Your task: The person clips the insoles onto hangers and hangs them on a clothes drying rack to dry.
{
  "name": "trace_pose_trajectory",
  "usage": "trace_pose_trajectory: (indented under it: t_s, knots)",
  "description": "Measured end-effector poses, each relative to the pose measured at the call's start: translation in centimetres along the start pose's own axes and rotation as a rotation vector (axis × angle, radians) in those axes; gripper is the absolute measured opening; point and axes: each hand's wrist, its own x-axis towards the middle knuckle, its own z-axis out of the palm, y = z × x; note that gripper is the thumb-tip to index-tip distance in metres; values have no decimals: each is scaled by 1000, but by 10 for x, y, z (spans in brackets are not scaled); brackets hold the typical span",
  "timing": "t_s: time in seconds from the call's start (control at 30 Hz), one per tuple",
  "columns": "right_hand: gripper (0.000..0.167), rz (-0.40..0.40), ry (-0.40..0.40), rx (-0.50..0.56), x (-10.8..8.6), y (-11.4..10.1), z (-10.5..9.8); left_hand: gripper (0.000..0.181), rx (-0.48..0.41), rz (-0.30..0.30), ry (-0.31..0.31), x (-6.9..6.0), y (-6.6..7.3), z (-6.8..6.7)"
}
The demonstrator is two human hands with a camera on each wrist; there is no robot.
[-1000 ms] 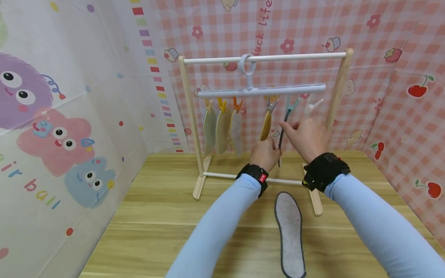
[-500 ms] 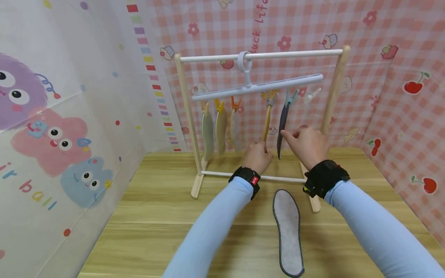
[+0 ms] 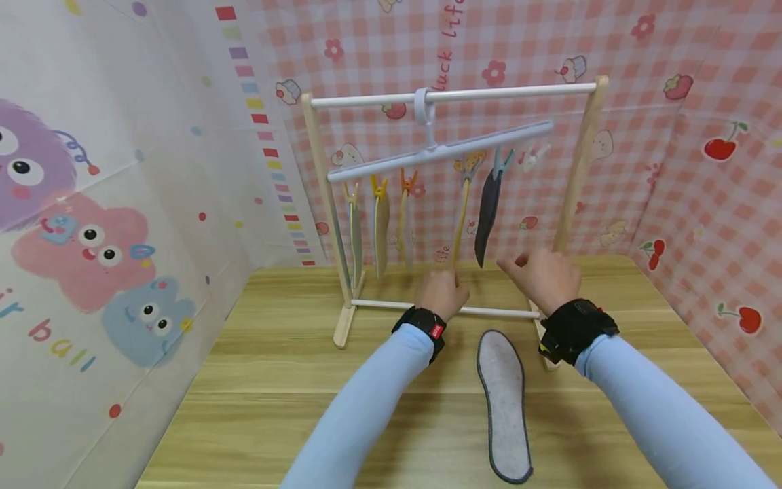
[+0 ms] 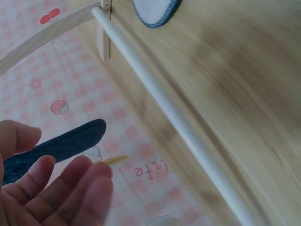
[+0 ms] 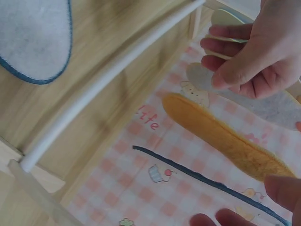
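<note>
A dark insole (image 3: 489,210) hangs from a teal clothespin (image 3: 503,161) on a pale hanger (image 3: 440,153). To its left hangs an orange-yellow insole (image 3: 461,217), seen nearly edge-on from the head and broadside as an orange insole (image 5: 221,134) from the right wrist. My left hand (image 3: 442,293) is below these two, its fingers loosely bent and holding nothing; the left wrist view shows this hand (image 4: 61,193) apart from the dark insole (image 4: 70,141). My right hand (image 3: 546,277) is just right of the dark insole's lower end, with its thumb (image 5: 284,193) and fingers spread around nothing.
A grey insole (image 3: 504,407) with dark edging lies on the wooden table (image 3: 275,394). The wooden rack (image 3: 592,149) carries the hanger on its white rod (image 3: 513,92). Several paler insoles hang from clothespins at left, including a beige insole (image 3: 381,231). A white clothespin (image 3: 533,159) hangs at right.
Both hands have moved away from the dark insole and lowered, the left hand also shifting left. The insole now hangs freely and has turned. The hanger tilts more, right end higher.
</note>
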Motion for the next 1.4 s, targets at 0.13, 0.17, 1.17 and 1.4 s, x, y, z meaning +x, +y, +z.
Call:
trace_pose_trajectory:
  t_s: [0.13, 0.17, 1.17, 1.4]
  knots:
    - [54, 24, -123, -34, -6, 6, 5, 39, 106, -32, -72, -4, 0, 3]
    - [55, 28, -153, -44, -8, 7, 6, 35, 132, -42, -97, -5, 0, 4]
    - [54, 51, -352, -105, -58, 42, 52, 45, 321, -74, -412, -50, -4, 29]
    - [43, 52, -343, -134, -70, 42, 53, 45, 358, -77, -414, -60, 0, 41]
